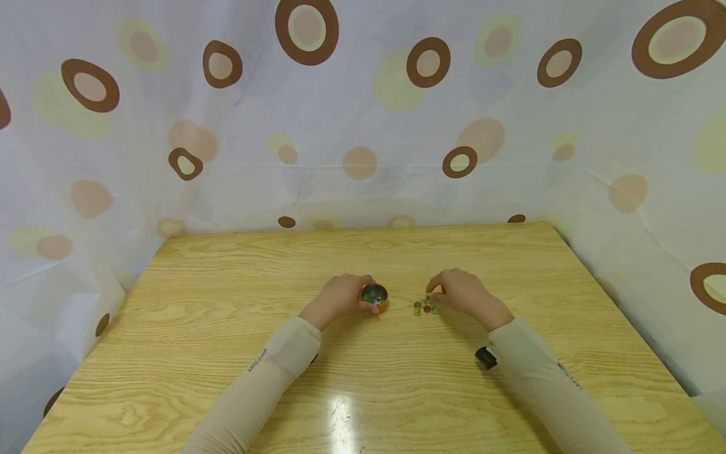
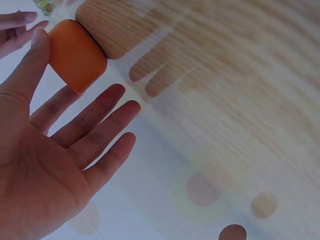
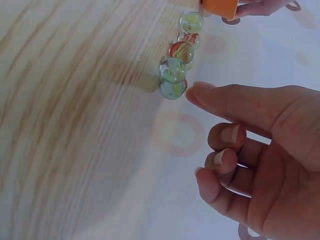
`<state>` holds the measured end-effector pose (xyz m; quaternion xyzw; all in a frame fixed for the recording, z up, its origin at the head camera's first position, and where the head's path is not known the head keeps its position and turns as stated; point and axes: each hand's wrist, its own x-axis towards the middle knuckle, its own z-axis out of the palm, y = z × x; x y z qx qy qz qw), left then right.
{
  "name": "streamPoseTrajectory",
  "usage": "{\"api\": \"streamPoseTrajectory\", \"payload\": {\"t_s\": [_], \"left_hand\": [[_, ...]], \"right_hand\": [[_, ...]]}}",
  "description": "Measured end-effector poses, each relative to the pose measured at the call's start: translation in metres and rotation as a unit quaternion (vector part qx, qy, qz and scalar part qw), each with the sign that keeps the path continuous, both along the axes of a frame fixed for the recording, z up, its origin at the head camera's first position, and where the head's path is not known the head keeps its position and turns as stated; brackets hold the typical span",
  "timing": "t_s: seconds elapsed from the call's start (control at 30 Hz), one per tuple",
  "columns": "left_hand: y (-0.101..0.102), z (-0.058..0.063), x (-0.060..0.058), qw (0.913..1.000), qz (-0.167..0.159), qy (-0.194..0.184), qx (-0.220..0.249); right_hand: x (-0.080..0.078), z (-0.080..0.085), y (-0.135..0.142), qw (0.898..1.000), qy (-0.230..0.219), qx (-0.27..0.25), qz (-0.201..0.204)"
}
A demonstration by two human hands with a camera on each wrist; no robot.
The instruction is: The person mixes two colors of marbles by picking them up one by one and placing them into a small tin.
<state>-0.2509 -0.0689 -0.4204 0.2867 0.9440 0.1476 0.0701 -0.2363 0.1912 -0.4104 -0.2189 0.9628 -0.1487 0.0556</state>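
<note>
A small orange bowl (image 1: 384,307) stands on the wooden table, its inside dark with greenish glints. My left hand (image 1: 340,297) holds it from the left, thumb and index finger on its sides; in the left wrist view the other fingers spread away from the orange wall (image 2: 77,55). Several clear glass marbles (image 3: 181,51) with green, yellow and red swirls lie clustered to the right of the bowl. Beside them is my right hand (image 1: 464,295), thumb tip close to the nearest marble, thumb and index finger apart in the head view. Its other fingers curl loosely around nothing.
The light wooden table (image 1: 238,271) reaches back to a white curtain (image 1: 351,113) with brown and beige circles, which also hangs along both sides. A dark strap piece (image 1: 486,357) shows beneath the right wrist.
</note>
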Motion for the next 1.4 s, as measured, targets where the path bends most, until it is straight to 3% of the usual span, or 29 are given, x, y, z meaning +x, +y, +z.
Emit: {"api": "streamPoseTrajectory", "payload": {"t_s": [0.83, 1.13, 1.4], "left_hand": [[0.001, -0.001, 0.001, 0.9999, 0.004, -0.009, -0.007], [0.001, 0.0, 0.0, 0.9998, 0.003, -0.021, 0.003], [0.0, 0.001, -0.001, 0.9998, 0.003, -0.021, -0.002]], "right_hand": [[-0.007, -0.007, -0.005, 0.999, -0.032, 0.014, -0.011], [-0.009, -0.008, -0.006, 1.0, -0.026, 0.003, -0.002], [-0.01, -0.004, -0.003, 1.0, 0.009, -0.016, 0.009]]}}
